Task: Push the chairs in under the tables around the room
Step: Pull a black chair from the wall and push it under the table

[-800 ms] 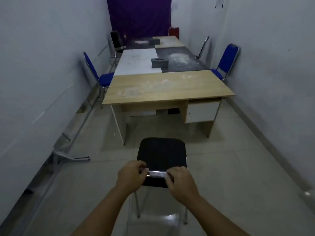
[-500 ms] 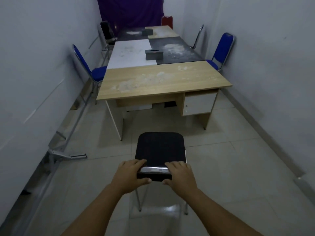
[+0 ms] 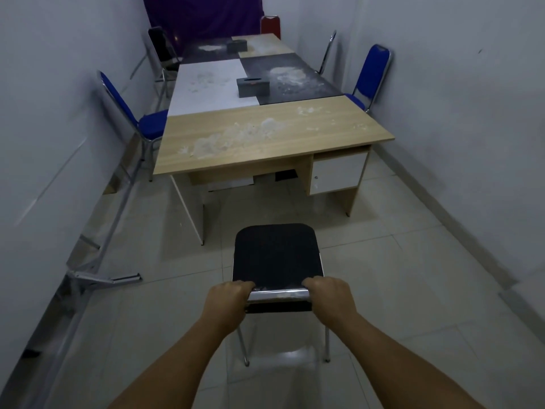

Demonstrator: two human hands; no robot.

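Black chair (image 3: 275, 252), standing on the tile floor (image 3: 413, 276) a short way from the wooden desk (image 3: 265, 137), looks light and stiff, best held as now: left hand (image 3: 228, 296) and right hand (image 3: 330, 295) curled tightly over its chrome top rail (image 3: 278, 295).

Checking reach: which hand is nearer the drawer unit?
Right. The right hand grips the chair back on the drawer unit side; the left hand grips the opposite corner.
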